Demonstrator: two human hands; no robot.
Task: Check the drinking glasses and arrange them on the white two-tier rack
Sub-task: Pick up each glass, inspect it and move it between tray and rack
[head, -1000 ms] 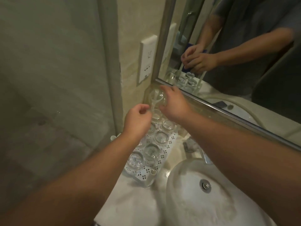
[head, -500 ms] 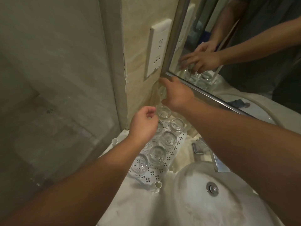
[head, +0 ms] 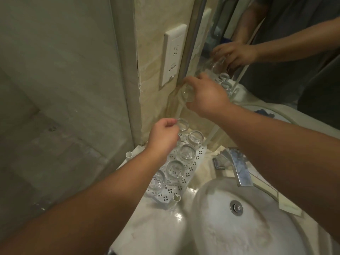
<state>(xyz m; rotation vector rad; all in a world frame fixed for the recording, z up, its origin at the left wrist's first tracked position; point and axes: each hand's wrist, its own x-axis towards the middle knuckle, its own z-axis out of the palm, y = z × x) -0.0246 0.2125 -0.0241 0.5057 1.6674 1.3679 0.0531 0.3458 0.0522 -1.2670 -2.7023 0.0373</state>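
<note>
right hand grips a raised glass; left hand pinches a rack post.

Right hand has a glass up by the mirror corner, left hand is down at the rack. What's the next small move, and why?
Probably lower the glass in the right hand toward the rack and set it beside the far glass. It is held above the back end, where the left hand touches another glass.

Glasses stand on the rack, left of the sink.
</note>
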